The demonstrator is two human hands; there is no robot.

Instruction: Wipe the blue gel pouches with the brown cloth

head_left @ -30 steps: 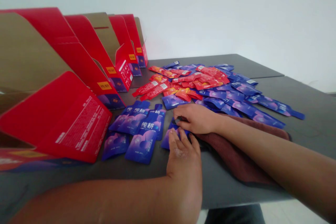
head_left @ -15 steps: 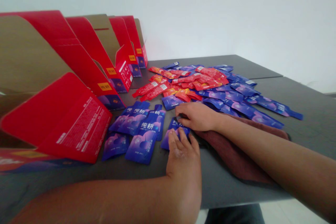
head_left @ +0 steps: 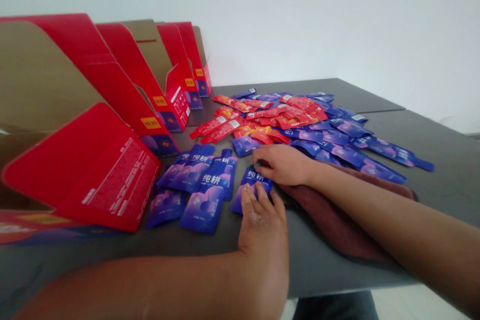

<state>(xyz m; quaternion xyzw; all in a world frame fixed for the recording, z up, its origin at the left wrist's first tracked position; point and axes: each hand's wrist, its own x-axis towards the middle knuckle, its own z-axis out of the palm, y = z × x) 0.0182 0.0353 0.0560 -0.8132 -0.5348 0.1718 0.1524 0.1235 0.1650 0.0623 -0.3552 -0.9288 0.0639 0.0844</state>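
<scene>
A blue-purple pouch [head_left: 252,185] lies flat on the grey table in front of me. My left hand [head_left: 263,222] rests on its lower part, fingers stretched out and slightly apart. Over the top end of this pouch, my right hand [head_left: 283,164] has its fingers curled in; a small greyish bit shows at the fingertips, too little to name. My right forearm passes above a brown cloth [head_left: 337,225]. Left of my hands, several more blue pouches [head_left: 202,205] overlap in a loose group.
Open red cartons [head_left: 112,175] stand in a row along the left, flaps up. Beyond my hands spreads a heap of red sachets [head_left: 296,110] and blue pouches [head_left: 360,160]. The table's front edge [head_left: 330,290] runs below my arms, and a white wall [head_left: 300,20] rises behind.
The view has shifted very slightly. Both hands stay at the same pouch, and a little more of its printed top shows beside my right fingers.
</scene>
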